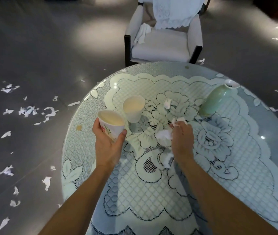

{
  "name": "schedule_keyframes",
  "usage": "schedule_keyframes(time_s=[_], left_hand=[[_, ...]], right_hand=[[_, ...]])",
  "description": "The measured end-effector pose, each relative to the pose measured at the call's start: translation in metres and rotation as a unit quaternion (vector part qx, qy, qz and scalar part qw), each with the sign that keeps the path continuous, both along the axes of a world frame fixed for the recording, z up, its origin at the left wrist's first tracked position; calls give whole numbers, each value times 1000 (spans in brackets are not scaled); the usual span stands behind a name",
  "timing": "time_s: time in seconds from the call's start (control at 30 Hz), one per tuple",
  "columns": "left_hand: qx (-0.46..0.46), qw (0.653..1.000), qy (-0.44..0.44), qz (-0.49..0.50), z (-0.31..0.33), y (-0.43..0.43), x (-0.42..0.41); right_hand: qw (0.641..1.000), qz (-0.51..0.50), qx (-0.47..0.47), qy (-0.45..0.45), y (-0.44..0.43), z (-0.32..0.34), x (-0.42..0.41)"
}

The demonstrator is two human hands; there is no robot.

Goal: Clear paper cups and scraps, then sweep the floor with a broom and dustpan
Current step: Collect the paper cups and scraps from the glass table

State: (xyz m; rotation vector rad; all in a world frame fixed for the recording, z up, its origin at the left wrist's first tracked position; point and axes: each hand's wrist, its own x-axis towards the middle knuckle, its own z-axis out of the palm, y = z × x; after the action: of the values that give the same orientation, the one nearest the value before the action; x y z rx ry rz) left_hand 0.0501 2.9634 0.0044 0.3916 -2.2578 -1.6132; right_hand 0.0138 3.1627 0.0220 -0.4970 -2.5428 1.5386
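The left hand (108, 143) is gripping a printed paper cup (112, 123) round its wall, just above the table (74, 141), while the right hand (182, 139) is pinching crumpled scraps (164, 135) on the lace cloth (151, 185); both are looking light and crushable, probably wanting gentle holds

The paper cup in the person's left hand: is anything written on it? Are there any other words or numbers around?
On the printed cup in the left hand: a small red mark beside a green leaf drawing, too blurred to read.
On the plain cup, the green vase and the paper scraps: no writing visible.
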Motion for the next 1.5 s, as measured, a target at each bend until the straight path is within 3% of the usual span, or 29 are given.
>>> schedule_keyframes(time_s=[0.13, 0.2, 0.27, 0.3, 0.37, 0.43, 0.53, 0.6, 0.67, 0.8, 0.93, 1.07, 1.17, 1.27, 1.33, 1.5], left_hand=[[9, 1000, -2, 15, -4, 9, -1], [6, 1000, -4, 27, -7, 11, 0], [3, 999, -11, 34, -10, 12, 2], [3, 999, -13, 39, -11, 12, 2], [9, 999, -12, 51, -11, 14, 0], [23, 998, -7, 59, -12, 14, -5], [28, 998, -3, 61, -11, 11, -17], [32, 997, 4, 65, -10, 9, -25], [41, 996, 13, 75, -10, 8, -34], [44, 996, 4, 82, -12, 3, -49], [40, 997, -3, 63, -13, -4, -55], [48, 997, -12, 57, -13, -8, -53], [47, 997, -19, 52, -11, -7, -53], [47, 998, -20, 48, -10, -5, -53], [47, 998, -19, 46, -9, -3, -54], [43, 998, -18, 41, -12, -5, -51]], right_hand=[[974, 90, 197, -68, 16, -28, 14], [931, 161, 317, -84, 11, -39, 24], [890, 201, 407, -39, 6, -46, 36], [886, 206, 415, 7, 4, -48, 40], [888, 224, 393, 82, 2, -52, 38], [924, 219, 314, 26, 0, -44, 20], [980, 79, 179, 26, -4, -31, -30], [990, 13, 134, 52, -6, -18, -67], [987, -1, 152, 42, -8, -10, -98], [972, 47, 203, -105, -8, -20, -131], [957, 78, 264, -89, -12, -29, -133], [999, -22, 8, -25, -30, 6, -139], [985, -58, -165, -6, -46, 45, -146], [967, -15, -255, 3, -62, 68, -139], [965, 0, -262, 8, -68, 71, -133], [989, -19, -148, 17, -55, 35, -118]])
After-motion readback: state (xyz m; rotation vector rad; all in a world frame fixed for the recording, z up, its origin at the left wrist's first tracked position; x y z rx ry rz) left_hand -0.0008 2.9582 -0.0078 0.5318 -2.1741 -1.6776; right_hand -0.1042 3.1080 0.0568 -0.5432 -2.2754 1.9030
